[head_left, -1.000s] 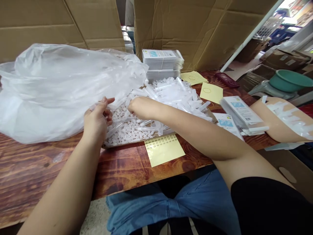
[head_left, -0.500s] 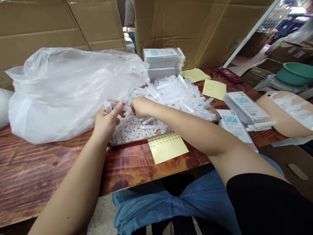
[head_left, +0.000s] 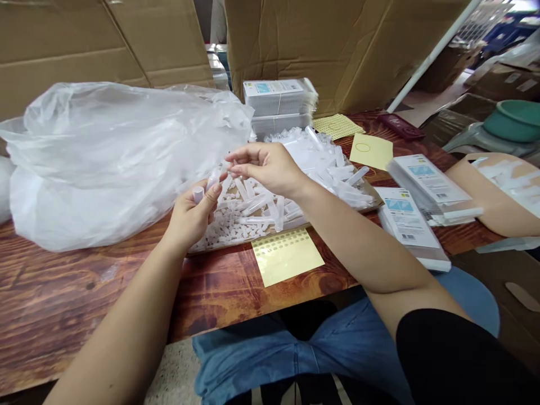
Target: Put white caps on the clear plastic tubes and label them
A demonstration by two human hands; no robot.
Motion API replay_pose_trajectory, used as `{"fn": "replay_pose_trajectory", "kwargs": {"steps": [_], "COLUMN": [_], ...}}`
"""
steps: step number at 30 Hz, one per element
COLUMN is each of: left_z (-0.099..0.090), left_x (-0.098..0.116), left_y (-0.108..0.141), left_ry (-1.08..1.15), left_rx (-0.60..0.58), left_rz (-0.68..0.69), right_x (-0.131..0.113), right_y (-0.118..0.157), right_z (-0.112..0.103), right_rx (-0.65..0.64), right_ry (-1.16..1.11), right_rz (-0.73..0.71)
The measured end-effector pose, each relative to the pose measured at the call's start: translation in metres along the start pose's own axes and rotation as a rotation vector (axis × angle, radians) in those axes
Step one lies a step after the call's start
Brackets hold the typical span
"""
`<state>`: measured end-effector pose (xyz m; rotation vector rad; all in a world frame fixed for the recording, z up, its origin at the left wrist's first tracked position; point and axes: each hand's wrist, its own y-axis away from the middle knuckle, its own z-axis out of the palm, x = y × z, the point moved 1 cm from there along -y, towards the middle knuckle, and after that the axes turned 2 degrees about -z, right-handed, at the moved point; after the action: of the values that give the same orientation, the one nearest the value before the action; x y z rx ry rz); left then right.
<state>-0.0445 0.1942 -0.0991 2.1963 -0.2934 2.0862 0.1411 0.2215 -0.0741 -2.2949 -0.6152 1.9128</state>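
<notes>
My left hand [head_left: 192, 216] is closed round a translucent plastic tube [head_left: 214, 178]; a round white end [head_left: 198, 194] sticks out beside the thumb, and I cannot tell whether it belongs to a second tube. Right at the tube's upper end, my right hand [head_left: 270, 166] has thumb and fingers pinched together. Whatever lies between those fingertips is too small to make out. Below both hands is a cardboard tray [head_left: 223, 245] heaped with clear tubes [head_left: 257, 203] and many small white plastic pieces [head_left: 230, 225].
A large clear plastic bag [head_left: 122, 163] fills the back left. Packaged stacks [head_left: 274, 101] stand behind the tray, with more printed packs [head_left: 409, 219] at right. Yellow sticker sheets [head_left: 287, 261] lie at the table's front edge and behind. Cardboard panels [head_left: 304, 50] rise at the back.
My right hand has lifted from the small pieces in the tray up to the tube's end. My left hand has turned slightly, still holding the tube.
</notes>
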Motion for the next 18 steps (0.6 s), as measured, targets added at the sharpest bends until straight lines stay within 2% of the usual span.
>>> {"fn": "replay_pose_trajectory", "kwargs": {"steps": [3, 7, 11, 18], "left_z": [0.009, 0.012, 0.007, 0.006], "left_x": [0.002, 0.003, 0.001, 0.002], "left_y": [0.004, 0.008, 0.009, 0.011], "left_ry": [-0.002, -0.050, -0.138, -0.211], "left_rx": [-0.040, -0.040, -0.059, -0.026], "left_rz": [-0.027, 0.012, 0.037, 0.090], "right_x": [0.005, 0.011, 0.012, 0.005], "right_y": [0.007, 0.012, 0.015, 0.016], "right_z": [0.009, 0.023, 0.022, 0.016], "right_rx": [0.100, 0.105, 0.076, 0.075], "right_ry": [-0.352, -0.539, -0.560, -0.392], "right_rz": [0.034, 0.079, 0.068, 0.097]}}
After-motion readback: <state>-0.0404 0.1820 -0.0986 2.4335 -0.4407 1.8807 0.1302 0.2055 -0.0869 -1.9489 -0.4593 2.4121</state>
